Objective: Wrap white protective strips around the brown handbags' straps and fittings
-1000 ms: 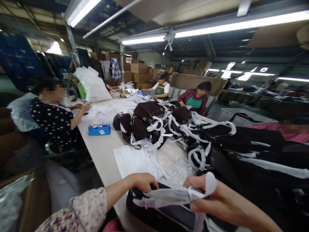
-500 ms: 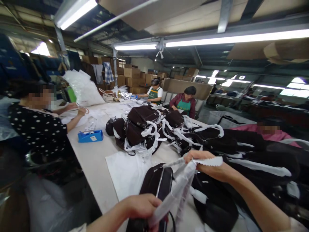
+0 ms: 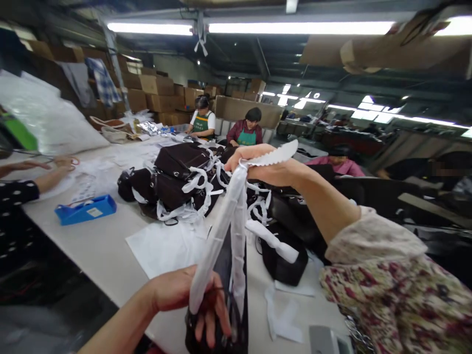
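Observation:
My right hand point(image 3: 263, 164) is raised and closed around the top of a bag strap point(image 3: 217, 236) wrapped in white material. A scalloped white tail point(image 3: 278, 152) sticks out past its knuckles. The strap hangs in two lengths down to a dark bag point(image 3: 223, 260) below. My left hand point(image 3: 184, 292) is at the strap's lower end, its fingers curled around it near a thin black cord. The bag is partly hidden behind the strap and this hand.
Dark bags with white-wrapped straps point(image 3: 173, 182) are piled on the table point(image 3: 92, 250). A blue tape dispenser point(image 3: 86, 210) and a white sheet point(image 3: 165, 246) lie on the left. Another dark bag point(image 3: 283, 260) lies to the right. Several co-workers sit around the table.
My right hand has moved up and left, pulling the strap upright and taut. My left hand has turned, showing more fingers. The view has swung right.

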{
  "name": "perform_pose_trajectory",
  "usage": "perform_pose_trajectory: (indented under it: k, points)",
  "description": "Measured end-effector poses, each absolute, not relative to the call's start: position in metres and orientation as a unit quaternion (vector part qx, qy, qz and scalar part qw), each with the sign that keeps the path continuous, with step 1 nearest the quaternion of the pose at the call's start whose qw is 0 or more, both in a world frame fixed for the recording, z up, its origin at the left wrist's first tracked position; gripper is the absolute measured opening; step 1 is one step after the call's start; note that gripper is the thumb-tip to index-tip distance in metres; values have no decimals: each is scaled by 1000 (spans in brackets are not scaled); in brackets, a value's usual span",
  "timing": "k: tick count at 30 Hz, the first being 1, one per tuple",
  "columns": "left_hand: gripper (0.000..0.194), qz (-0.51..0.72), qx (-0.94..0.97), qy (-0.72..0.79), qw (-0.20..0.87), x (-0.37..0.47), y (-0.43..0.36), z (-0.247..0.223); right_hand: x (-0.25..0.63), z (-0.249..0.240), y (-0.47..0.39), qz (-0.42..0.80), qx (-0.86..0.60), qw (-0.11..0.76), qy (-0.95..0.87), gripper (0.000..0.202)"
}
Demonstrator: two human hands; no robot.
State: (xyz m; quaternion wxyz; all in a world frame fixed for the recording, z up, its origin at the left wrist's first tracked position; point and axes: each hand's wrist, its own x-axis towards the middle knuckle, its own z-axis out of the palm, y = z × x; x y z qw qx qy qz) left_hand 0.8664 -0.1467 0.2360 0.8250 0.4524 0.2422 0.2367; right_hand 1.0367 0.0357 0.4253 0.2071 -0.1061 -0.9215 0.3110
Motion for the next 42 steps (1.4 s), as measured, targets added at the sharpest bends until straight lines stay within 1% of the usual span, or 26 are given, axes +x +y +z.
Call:
perform_pose_trajectory:
  k: [2,4,6,7,8,9,11,13,14,15,17,18,19,21,23,24,26,28,31,33,35,36,38,40,41,42]
  points:
    - [53,195,481,217,827,865,-147,241,1029,437,35,301,-93,171,-933,7]
    - [63,232,482,243,809,864,-146,239,1023,431,38,298,-90,144,-939,7]
    - [79,292,464,279,788,862,-145,227,1017,404,43,294,-117,132,-939,8]
    - [82,313,459,295,777,861,-145,219,1014,384,45,293,-138,132,-937,9]
    - [78,326,462,314,763,859,-145,210,1011,363,47,286,-172,136,-933,11]
    - [68,334,467,337,746,857,-146,201,1010,341,48,281,-190,137,-931,14]
    - [48,360,459,387,714,854,-150,185,1015,305,46,273,-216,148,-926,32]
    - [42,405,425,423,690,854,-153,173,1035,281,40,272,-239,170,-917,53]
    - [43,425,406,430,685,854,-155,170,1052,272,36,280,-260,187,-905,56]
    - [43,441,390,432,683,854,-156,169,1072,265,30,294,-289,201,-889,53]
    - [41,453,371,429,687,853,-159,169,1119,246,16,344,-377,204,-835,32]
    - [39,454,361,429,693,852,-159,169,1144,232,6,364,-423,171,-812,26]
    - [37,455,350,429,698,851,-160,170,1168,216,-5,377,-469,129,-788,27]
    - [33,459,327,435,702,848,-161,169,1209,174,-35,363,-546,54,-754,27]
    - [32,469,305,449,696,845,-163,164,1236,126,-70,346,-583,7,-736,17]
    - [33,477,291,458,691,844,-164,161,1244,101,-89,338,-600,-13,-725,20]
    - [34,501,248,474,680,842,-167,155,1254,54,-123,320,-625,-31,-711,42]
    - [36,527,193,499,660,842,-170,150,1260,12,-149,298,-641,-31,-707,55]
    - [44,537,121,573,607,841,-178,146,1267,-36,-166,220,-641,17,-735,53]
    - [48,503,120,627,583,837,-186,142,1269,-52,-165,199,-628,51,-751,45]
    - [50,418,169,687,570,831,-198,136,1269,-52,-160,200,-616,58,-760,36]
    - [52,362,208,721,553,827,-205,133,1270,-48,-156,200,-614,50,-762,30]
    - [54,252,299,792,469,818,-219,128,1271,-35,-149,196,-609,20,-768,20]
    - [48,176,386,823,378,813,-231,129,1275,-19,-143,199,-604,4,-772,13]
    - [44,156,417,817,367,814,-236,132,1275,-10,-140,209,-601,18,-771,11]
    - [44,148,436,799,387,818,-238,137,1275,2,-138,231,-598,47,-766,10]
